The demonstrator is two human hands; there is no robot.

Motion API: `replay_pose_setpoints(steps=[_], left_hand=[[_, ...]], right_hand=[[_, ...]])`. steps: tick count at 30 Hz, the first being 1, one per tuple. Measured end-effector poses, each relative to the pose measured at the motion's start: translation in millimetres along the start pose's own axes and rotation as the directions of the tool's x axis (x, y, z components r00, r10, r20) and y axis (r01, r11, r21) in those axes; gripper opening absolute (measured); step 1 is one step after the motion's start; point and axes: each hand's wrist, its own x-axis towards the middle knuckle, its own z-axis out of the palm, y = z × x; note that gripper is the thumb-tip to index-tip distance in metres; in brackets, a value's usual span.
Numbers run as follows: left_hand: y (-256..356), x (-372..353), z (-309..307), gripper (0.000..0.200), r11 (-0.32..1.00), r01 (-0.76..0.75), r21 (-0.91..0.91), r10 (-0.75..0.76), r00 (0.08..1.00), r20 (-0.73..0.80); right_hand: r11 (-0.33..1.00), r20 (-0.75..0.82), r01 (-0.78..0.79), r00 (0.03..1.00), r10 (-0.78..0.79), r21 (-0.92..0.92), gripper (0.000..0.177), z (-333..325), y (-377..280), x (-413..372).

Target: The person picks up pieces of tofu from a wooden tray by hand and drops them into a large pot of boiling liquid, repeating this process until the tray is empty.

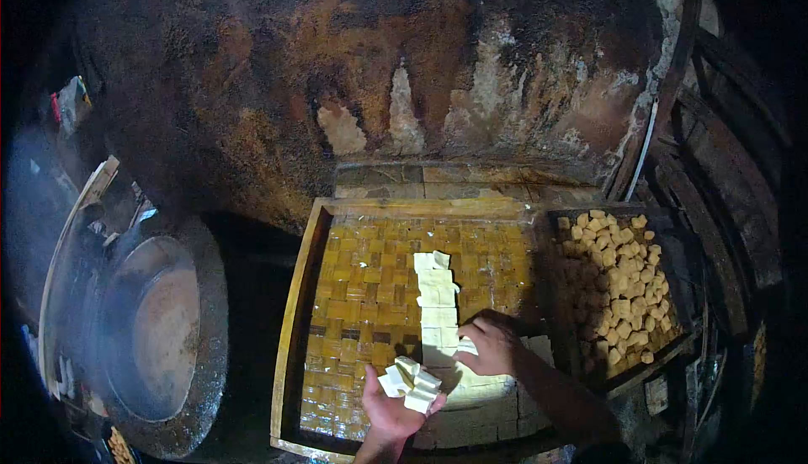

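A wooden tray [294, 296] holds a grid of golden-brown tofu squares [362, 296], with a column of white tofu pieces [435, 291] running down its middle. My left hand [389, 412] is palm up near the tray's front edge and cradles a small heap of white tofu cubes [411, 383]. My right hand [490, 344] rests on the tray at the column's near end, fingers pinched on one white tofu piece [465, 346].
To the right, a dark tray [686, 296] holds several loose fried tofu cubes [619, 283]. A large steaming wok [160, 338] sits at the left. A stained, sooty wall [379, 77] rises behind. The surroundings are dark.
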Motion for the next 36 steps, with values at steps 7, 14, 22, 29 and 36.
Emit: replay_pose_setpoints(steps=[7, 14, 22, 29, 36], left_hand=[[2, 13, 2, 0.06, 0.989, 0.007, 0.147, -0.019, 0.997, 0.079], [-6, 52, -32, 0.032, 0.888, -0.335, 0.316, 0.222, 0.913, 0.342], [40, 17, -53, 0.056, 0.917, -0.089, 0.389, 0.051, 0.993, 0.106], [100, -1, -38, 0.053, 0.886, -0.065, 0.46, 0.052, 0.998, 0.04], [173, -7, -27, 0.051, 0.792, -0.123, 0.598, 0.152, 0.988, 0.002]], right_hand=[[0.939, -0.355, -0.213, 0.885, 0.302, 0.269, 0.039, 5, 5, -1], [0.939, -0.222, -0.31, 0.915, 0.337, 0.149, 0.04, -25, -171, 5], [0.65, -0.583, -0.741, 0.455, 0.673, 0.172, 0.059, 23, -8, -95], [0.239, -0.295, -0.962, 0.192, 0.936, 0.131, 0.06, -29, -31, -66], [0.361, -0.398, -0.926, 0.375, 0.837, -0.114, 0.044, -19, -19, -64]])
